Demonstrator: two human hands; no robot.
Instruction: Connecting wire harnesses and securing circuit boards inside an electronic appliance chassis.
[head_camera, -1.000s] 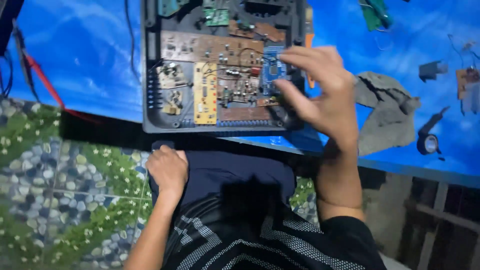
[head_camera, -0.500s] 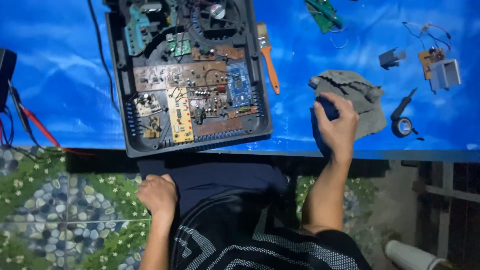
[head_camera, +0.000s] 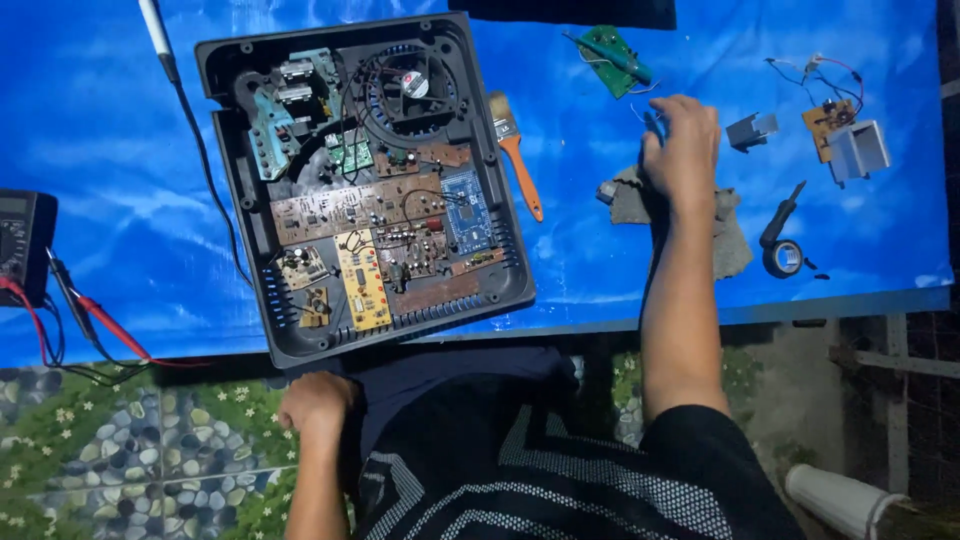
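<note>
The right hand covers part of the grey cloth, so whatever its fingertips touch is hidden. The multimeter is cut off at the left edge. The circuit boards' parts are too small to identify.

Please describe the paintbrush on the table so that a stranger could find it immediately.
Start at the big open black case full of circuit boards on the blue sheet. Just beyond its right edge lies the paintbrush. Its orange handle sets it apart.
</note>
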